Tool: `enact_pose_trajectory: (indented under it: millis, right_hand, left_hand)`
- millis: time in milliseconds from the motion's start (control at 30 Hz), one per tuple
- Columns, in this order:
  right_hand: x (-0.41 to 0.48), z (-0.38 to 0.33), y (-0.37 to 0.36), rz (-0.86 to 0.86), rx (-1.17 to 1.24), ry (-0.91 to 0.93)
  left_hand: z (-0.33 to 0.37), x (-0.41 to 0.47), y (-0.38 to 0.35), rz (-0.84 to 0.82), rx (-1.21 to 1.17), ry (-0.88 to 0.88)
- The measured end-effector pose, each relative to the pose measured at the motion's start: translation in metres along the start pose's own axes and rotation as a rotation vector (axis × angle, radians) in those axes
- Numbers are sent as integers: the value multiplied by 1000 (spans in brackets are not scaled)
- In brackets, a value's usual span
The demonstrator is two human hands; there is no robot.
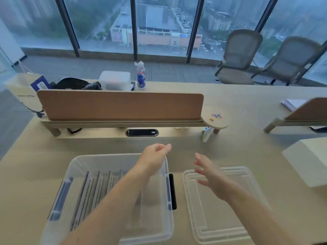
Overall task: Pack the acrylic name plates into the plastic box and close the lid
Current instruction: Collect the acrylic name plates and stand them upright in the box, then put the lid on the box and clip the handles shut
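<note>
1. A long pale wood-grain counter (247, 149) stands before floor-to-ceiling windows that look down on city buildings; 2 grey mesh office chairs (240, 57) sit by the glass at the right.
2. A tan rounded divider panel (120, 106) crosses the counter, and behind it stand a blue-labelled drink bottle (141, 75) and a small frosted plastic container (115, 80).
3. The clear rectangular plastic box (79, 167) sits open on the near counter, left of centre, with blue-grey latches on its short sides.
4. The flat acrylic name plates (92, 190) stand on edge in a row inside the box, filling its left part; the right part shows bare bottom.
5. The clear ribbed plastic lid (217, 221) lies flat on the counter just beside the box, to its right, not on it.
6. The left hand (155, 154) hovers over the box's far right corner, fingers (166, 147) loosely curled and holding nothing.
7. The right hand (212, 177) is above the far left part of the lid, fingers (200, 157) spread and extended, empty; whether it touches the lid I cannot tell.
8. A white box (307, 161) rests at the right edge of the counter.
</note>
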State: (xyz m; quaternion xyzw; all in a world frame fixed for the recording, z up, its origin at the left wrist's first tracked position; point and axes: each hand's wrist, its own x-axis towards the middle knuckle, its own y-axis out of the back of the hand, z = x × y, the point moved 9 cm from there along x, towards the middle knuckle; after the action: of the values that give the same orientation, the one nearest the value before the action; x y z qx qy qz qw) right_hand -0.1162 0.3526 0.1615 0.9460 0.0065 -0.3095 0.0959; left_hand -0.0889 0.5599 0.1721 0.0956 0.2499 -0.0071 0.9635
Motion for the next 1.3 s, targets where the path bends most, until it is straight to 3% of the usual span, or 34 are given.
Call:
enact_pose_trajectory:
  millis: [200, 600, 1067, 1167, 1300]
  right_hand:
    - [1, 31, 140, 132, 19, -40]
    - [62, 114, 338, 62, -72, -169]
    - [159, 209, 353, 110, -257, -288]
    - [169, 242, 343, 81, -292, -350]
    - [184, 259, 341, 116, -299, -337]
  left_hand:
    - [7, 9, -93, -68, 42, 105]
    - [-59, 44, -208, 81, 53, 409]
    - [-185, 50, -238, 153, 79, 704]
    - [-192, 55, -249, 221, 20, 653]
    - [-187, 76, -240, 341, 136, 478]
